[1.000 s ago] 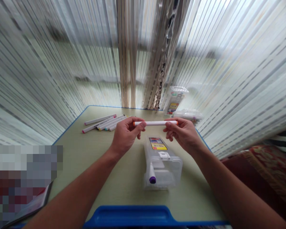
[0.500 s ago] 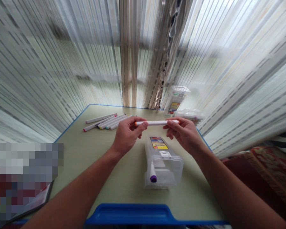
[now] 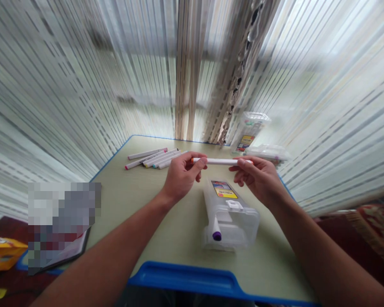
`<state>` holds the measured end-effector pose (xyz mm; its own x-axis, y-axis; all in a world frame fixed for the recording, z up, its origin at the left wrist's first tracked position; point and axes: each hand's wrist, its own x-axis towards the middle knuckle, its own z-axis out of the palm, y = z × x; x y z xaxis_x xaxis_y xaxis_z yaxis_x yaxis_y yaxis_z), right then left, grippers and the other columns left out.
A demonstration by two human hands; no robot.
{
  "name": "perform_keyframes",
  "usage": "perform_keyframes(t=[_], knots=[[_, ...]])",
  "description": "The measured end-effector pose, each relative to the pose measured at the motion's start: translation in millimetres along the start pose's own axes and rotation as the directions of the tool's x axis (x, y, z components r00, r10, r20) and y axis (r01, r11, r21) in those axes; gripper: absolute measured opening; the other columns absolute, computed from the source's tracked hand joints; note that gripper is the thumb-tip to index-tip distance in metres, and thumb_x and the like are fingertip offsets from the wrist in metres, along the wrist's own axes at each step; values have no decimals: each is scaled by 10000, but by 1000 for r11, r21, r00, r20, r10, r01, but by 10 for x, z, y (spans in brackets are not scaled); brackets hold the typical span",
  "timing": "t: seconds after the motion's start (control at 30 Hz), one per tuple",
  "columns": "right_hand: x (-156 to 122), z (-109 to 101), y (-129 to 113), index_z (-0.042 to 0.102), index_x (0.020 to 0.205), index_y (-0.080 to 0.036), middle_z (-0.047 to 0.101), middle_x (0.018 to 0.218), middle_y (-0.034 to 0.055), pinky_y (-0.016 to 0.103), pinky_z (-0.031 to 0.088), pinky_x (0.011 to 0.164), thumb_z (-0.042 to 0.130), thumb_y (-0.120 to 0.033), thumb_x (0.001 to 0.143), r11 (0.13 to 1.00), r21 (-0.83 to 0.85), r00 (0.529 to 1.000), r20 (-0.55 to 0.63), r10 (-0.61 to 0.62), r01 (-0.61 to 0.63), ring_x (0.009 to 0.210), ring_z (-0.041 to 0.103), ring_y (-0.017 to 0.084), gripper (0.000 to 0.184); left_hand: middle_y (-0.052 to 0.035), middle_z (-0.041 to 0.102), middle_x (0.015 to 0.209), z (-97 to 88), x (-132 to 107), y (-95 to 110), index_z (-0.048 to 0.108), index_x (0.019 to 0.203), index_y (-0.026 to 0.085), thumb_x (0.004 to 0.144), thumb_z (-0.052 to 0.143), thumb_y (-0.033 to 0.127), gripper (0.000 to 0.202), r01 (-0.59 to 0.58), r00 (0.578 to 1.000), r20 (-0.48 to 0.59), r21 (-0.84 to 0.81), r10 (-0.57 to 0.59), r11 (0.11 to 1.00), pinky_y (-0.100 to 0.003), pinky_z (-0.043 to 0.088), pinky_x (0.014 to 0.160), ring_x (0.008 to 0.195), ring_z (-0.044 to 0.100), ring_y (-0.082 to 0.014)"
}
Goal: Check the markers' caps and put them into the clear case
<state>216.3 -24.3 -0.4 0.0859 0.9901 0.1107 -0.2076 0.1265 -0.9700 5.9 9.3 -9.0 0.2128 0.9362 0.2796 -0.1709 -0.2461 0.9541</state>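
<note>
A white marker with orange ends (image 3: 222,161) is held level above the table between both hands. My left hand (image 3: 183,174) pinches its left end between thumb and fingers. At the other end, my right hand (image 3: 259,177) grips it the same way. Below them lies a clear plastic marker case (image 3: 243,219) with a yellow label and a white latch, its near end open. Inside that opening sits a marker with a purple end (image 3: 216,232). Several white markers (image 3: 156,158) with coloured ends lie in a loose pile beyond my left hand.
At the back right, a clear case (image 3: 250,132) stands upright beside another lying clear case (image 3: 267,152). The table (image 3: 121,204) has a blue rim and a blue front tray (image 3: 185,275). A blurred-out flat item (image 3: 64,221) rests at the left edge. String curtains hang behind.
The view has shifted, so the table and everything on it appear further right. Both hands keep hold of the orange-ended marker, which stays level over the case.
</note>
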Motion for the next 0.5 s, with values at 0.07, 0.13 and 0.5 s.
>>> perform_keyframes(t=[0.07,0.13,0.5], knots=[[-4,-5,2,760,834,-159,762,703,78,194,451,363,857,-359,707,1000,3,1000,2,2,-2,440,651,135,256,-30,672,721,0,2,-3,715,979,109,836,712,360,289,-1,1000,2,-10,1,1000,-211,465,442,485,539,-78],[-6,-10,2,765,847,-157,765,714,82,188,453,364,849,-359,719,1000,2,1000,0,5,-5,443,653,131,253,-30,670,727,0,4,-3,712,987,109,850,697,359,286,2,1000,2,-19,-2,1000,-211,468,444,485,540,-77],[0,15,-23,773,876,-156,770,712,86,185,466,352,842,-410,707,999,38,1000,1,28,-28,437,654,133,313,-44,675,735,10,3,19,708,989,103,858,685,394,320,37,999,3,-104,-37,994,-216,472,453,486,554,-80]])
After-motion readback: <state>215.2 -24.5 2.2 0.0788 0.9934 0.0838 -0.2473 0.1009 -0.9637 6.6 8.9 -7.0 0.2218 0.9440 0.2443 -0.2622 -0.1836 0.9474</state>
